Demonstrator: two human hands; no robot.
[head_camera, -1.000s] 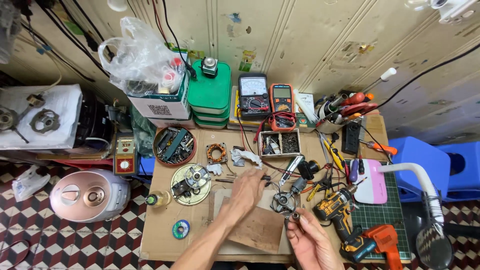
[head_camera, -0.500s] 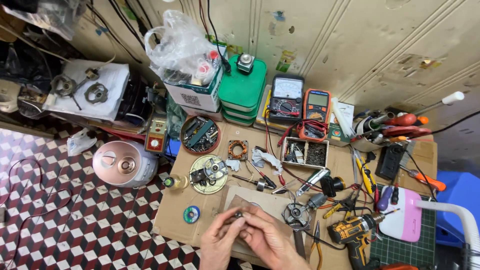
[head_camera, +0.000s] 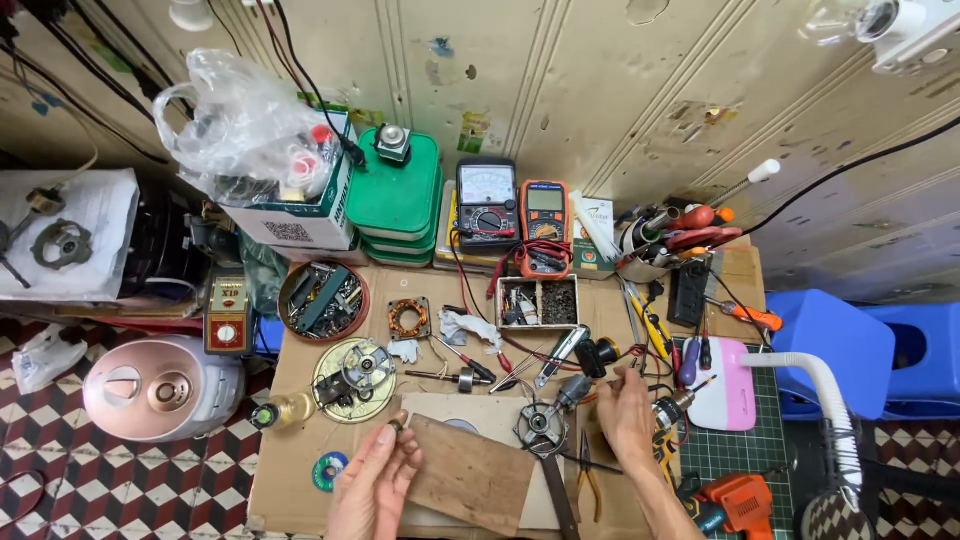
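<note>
**Cluttered repair bench**

Cardboard-topped bench (head_camera: 300, 380) against a panelled wall. Left hand (head_camera: 375, 480) pinches a small part (head_camera: 397, 424) over a board (head_camera: 470, 480). Right hand (head_camera: 625, 415), fingers together, rests beside the motor (head_camera: 540, 428). Round tin (head_camera: 322, 300) holds scrap; divided box (head_camera: 540, 302) holds screws.

Green cases (head_camera: 397, 195) stack at eleven o'clock, two multimeters (head_camera: 515, 215) at twelve, pink cooker (head_camera: 160, 387) at nine.
</note>
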